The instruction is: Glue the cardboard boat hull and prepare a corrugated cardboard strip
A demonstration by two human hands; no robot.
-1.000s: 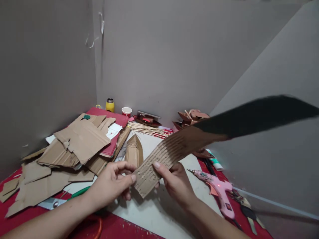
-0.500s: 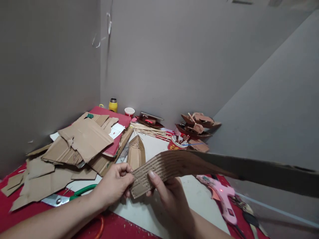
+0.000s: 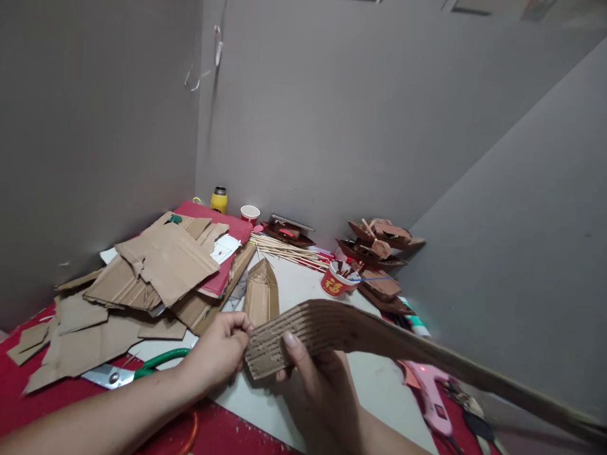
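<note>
A long strip of corrugated cardboard (image 3: 327, 322) arches over the white board and runs off to the lower right. Its ridged near end is gripped by my right hand (image 3: 317, 373), thumb on top and fingers underneath. My left hand (image 3: 222, 347) pinches the left edge of that same end between thumb and curled fingers. Just behind the strip lies a boat-shaped cardboard hull (image 3: 262, 291), its lower part hidden. Green-handled scissors (image 3: 121, 376) rest by my left forearm, partly covered by it.
Cardboard scraps (image 3: 165, 259) pile up at left. A red paper cup (image 3: 336, 281), wooden sticks (image 3: 291, 251) and brown model boats (image 3: 379, 243) stand at the back. A pink glue gun (image 3: 434, 401) lies at right, with an orange handle (image 3: 191, 433) near the front.
The strip's far end has dropped lower on the right, uncovering more of the cup and boats. Both hands keep their hold. The view has shifted slightly.
</note>
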